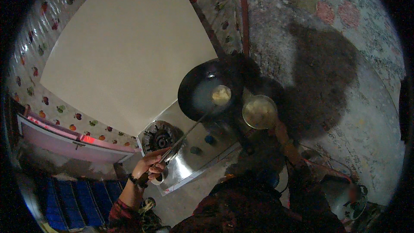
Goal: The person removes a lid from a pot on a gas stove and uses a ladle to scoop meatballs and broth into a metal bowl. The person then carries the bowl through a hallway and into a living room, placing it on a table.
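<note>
My left hand [153,165] grips the long thin handle of a metal ladle. The ladle's round bowl [221,95] holds pale, lumpy food and is over the dark wok [190,98]. A hazy pale patch shows inside the wok. With my right hand [282,136], dim in shadow, I hold the rim of a round metal bowl [259,112] with pale contents, just right of the wok. The wok sits on the right side of a steel gas stove [194,165], its dark handle [244,142] pointing towards me.
A bare burner [160,139] is on the stove's left side, and two blue knobs [209,140] are near its front. A small white cup [158,179] is close to my left hand. Fruit-patterned sheeting [77,116] borders a large pale panel [129,45]. Blue striped fabric [81,204] lies lower left.
</note>
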`<state>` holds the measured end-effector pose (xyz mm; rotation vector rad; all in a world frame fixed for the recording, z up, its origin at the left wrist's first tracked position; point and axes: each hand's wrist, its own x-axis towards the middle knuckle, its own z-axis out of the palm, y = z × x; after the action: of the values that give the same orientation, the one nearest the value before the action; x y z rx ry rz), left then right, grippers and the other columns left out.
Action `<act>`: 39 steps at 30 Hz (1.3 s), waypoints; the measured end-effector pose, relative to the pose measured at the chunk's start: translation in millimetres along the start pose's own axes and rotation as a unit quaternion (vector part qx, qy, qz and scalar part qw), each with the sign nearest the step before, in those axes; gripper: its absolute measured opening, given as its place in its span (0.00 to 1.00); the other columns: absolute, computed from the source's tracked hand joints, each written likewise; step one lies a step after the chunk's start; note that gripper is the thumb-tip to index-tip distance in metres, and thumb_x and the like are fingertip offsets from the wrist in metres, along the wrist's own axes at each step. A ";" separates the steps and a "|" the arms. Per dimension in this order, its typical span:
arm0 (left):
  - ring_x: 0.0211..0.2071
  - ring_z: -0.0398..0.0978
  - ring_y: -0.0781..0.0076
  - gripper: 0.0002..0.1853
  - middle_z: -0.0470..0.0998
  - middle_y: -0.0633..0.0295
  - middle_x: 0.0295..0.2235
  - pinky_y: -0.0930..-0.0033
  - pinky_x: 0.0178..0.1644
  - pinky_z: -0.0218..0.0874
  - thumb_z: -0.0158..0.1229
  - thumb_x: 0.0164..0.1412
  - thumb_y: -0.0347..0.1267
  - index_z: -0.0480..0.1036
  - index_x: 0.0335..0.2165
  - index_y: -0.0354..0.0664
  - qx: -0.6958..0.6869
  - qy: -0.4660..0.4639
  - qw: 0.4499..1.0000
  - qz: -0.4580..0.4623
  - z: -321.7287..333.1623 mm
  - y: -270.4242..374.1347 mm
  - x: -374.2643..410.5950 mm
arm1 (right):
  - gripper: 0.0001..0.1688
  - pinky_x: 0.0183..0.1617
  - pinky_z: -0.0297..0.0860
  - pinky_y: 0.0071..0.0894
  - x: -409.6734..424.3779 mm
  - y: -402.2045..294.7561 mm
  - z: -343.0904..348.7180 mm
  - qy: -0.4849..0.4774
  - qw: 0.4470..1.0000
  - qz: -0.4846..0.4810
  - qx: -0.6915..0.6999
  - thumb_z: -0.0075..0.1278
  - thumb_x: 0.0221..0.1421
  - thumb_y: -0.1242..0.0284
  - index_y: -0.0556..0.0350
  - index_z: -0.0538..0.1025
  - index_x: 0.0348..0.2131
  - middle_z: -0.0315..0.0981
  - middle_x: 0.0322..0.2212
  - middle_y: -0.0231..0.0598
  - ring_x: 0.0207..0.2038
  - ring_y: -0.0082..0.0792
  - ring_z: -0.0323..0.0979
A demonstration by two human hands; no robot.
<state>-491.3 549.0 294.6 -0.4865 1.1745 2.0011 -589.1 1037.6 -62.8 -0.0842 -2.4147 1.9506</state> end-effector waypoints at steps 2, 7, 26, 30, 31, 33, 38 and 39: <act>0.11 0.54 0.89 0.30 0.60 0.68 0.17 0.86 0.08 0.44 0.50 0.55 0.33 0.50 0.55 0.41 0.014 0.031 0.999 0.009 10.6 2.0 -4.0 | 0.31 0.27 0.67 0.30 -1.9 -4.1 0.0 -0.010 0.997 0.064 0.041 0.27 0.57 0.51 0.57 0.65 0.45 0.69 0.19 0.37 0.21 0.29 0.69; 0.11 0.55 0.89 0.30 0.63 0.66 0.19 0.86 0.08 0.45 0.50 0.55 0.35 0.51 0.54 0.43 0.053 0.037 0.998 0.018 43.8 9.4 -20.2 | 0.32 0.25 0.65 0.31 -1.3 -15.0 1.4 -0.008 0.969 0.202 0.140 0.29 0.56 0.50 0.62 0.70 0.34 0.69 0.17 0.37 0.19 0.30 0.68; 0.13 0.55 0.85 0.31 0.59 0.65 0.18 0.82 0.11 0.50 0.48 0.57 0.32 0.46 0.56 0.42 0.015 -0.022 0.994 -0.106 78.8 -18.5 -5.8 | 0.36 0.27 0.64 0.32 4.2 -32.5 8.2 0.022 0.977 0.203 0.065 0.26 0.55 0.46 0.59 0.72 0.27 0.68 0.15 0.37 0.20 0.30 0.67; 0.14 0.56 0.83 0.30 0.61 0.63 0.19 0.80 0.12 0.52 0.47 0.57 0.32 0.46 0.56 0.44 0.094 0.007 0.989 -0.113 90.2 -17.7 6.3 | 0.37 0.28 0.64 0.32 3.1 -35.9 8.3 0.024 0.977 0.208 0.049 0.25 0.55 0.45 0.59 0.72 0.25 0.68 0.15 0.37 0.20 0.31 0.67; 0.14 0.57 0.83 0.30 0.62 0.63 0.19 0.79 0.12 0.53 0.47 0.57 0.32 0.46 0.56 0.44 0.110 0.013 0.987 -0.114 94.4 -16.6 8.5 | 0.37 0.28 0.64 0.32 2.8 -37.0 9.0 0.025 0.977 0.210 0.043 0.25 0.55 0.45 0.58 0.72 0.25 0.68 0.15 0.37 0.20 0.31 0.67; 0.14 0.57 0.82 0.30 0.62 0.63 0.19 0.78 0.13 0.53 0.47 0.57 0.31 0.47 0.56 0.45 0.171 0.025 0.979 -0.110 103.0 -13.7 12.2 | 0.37 0.28 0.63 0.33 1.1 -38.7 10.1 0.029 0.975 0.215 0.034 0.25 0.55 0.45 0.58 0.72 0.24 0.68 0.15 0.37 0.20 0.31 0.67; 0.15 0.58 0.80 0.29 0.64 0.63 0.19 0.76 0.15 0.54 0.46 0.57 0.30 0.49 0.56 0.44 0.270 0.022 0.959 -0.083 97.0 -19.0 15.8 | 0.37 0.27 0.63 0.33 -2.1 -41.0 14.6 0.026 0.981 0.190 0.023 0.25 0.55 0.45 0.57 0.73 0.24 0.68 0.15 0.37 0.19 0.30 0.66; 0.15 0.59 0.80 0.28 0.65 0.63 0.19 0.75 0.16 0.54 0.46 0.57 0.30 0.49 0.56 0.44 0.300 0.016 0.952 -0.067 90.6 -24.6 21.4 | 0.37 0.27 0.63 0.32 -2.5 -40.1 14.8 0.032 0.981 0.191 0.023 0.25 0.55 0.45 0.57 0.72 0.24 0.68 0.15 0.37 0.19 0.30 0.66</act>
<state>-482.0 643.1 312.5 -0.2739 1.6355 1.4245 -588.3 1014.6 -26.6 -0.6444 -2.4526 2.1039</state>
